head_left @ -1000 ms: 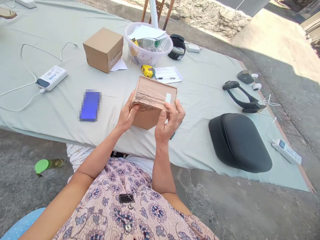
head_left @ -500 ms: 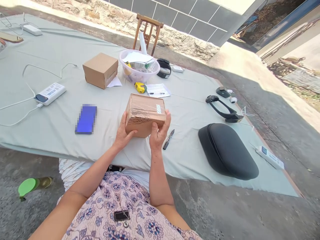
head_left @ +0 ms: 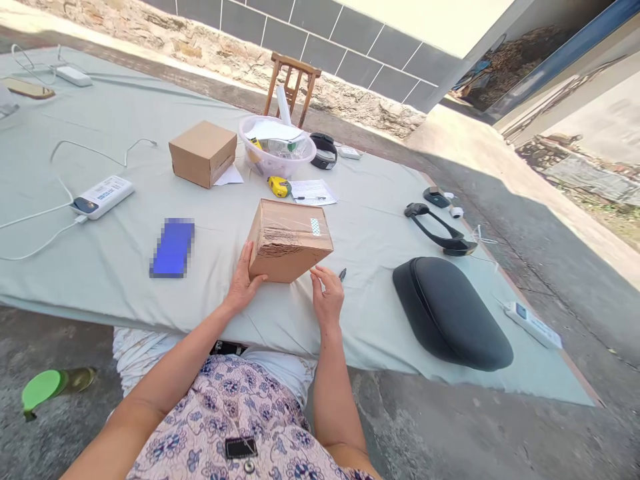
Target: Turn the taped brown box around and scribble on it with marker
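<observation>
Head view: taped cardboard box (head_left: 290, 240) tilted against the left hand (head_left: 243, 283)

The box sits at 12 o'clock from the hands, propped by the left hand's spread fingers along its lower side; keeping them firm steadies it. The right hand (head_left: 327, 297) is open, fingers lightly curled, just off the box. A black marker (head_left: 343, 274) lies at its fingertips, at 1 o'clock. A yellow tape measure (head_left: 279, 187) lies beyond the box, at 12 o'clock.

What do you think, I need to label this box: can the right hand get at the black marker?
Probably yes: the marker lies just past the fingertips of the open right hand, which is off the cardboard box, and nothing shows between them.
</observation>
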{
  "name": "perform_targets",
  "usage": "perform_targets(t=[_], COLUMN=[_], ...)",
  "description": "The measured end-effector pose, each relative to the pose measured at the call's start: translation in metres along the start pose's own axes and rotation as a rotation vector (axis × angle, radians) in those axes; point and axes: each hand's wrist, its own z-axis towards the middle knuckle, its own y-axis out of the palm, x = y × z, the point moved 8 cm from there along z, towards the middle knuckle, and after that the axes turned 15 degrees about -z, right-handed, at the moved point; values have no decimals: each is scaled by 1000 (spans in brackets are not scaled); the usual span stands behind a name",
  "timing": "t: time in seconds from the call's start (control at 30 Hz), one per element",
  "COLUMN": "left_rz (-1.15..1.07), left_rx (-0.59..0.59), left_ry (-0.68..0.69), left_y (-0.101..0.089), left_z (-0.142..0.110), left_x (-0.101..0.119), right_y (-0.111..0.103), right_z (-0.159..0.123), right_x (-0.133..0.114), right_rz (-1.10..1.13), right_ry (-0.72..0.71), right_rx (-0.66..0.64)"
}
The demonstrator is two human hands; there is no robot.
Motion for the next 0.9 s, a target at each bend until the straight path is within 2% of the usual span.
perform_targets(t=[0.07,0.17,0.27,0.4,0.57,0.63,0.7,0.73,0.8,0.9], left_rz=[-3,-14,-17,6,7,-1,-11,-15,-20,-26], left_rx=[-1,-1,-8,-13,-10,-11,-13,-14,-20,-29], left_ry=[8,9,7,25,14,6,0,-1,-4,-3], left_y=[0,0,0,-1,-1,-1,0,0,0,1], left_z=[0,0,0,1,1,1,0,0,0,1], left_x=[-1,-2,-2,1,0,0,-1,-1,-1,-1], right_y=[-8,-12,-9,-7,-8,-12,-22,-30,-50,-83], right_z=[6,8,2,-12,-30,-35,-37,-35,-28,-21], right_x=[29,58,66,62,47,37,22,12,-12,-50], right_rz=[-155,-244,-248,-173,45,256,573,712,839,819], right_ry=[106,235,300,371,436,482,512,497,407,247], right_rx=[31,24,-14,-51,-74,-47,36,90,184,341])
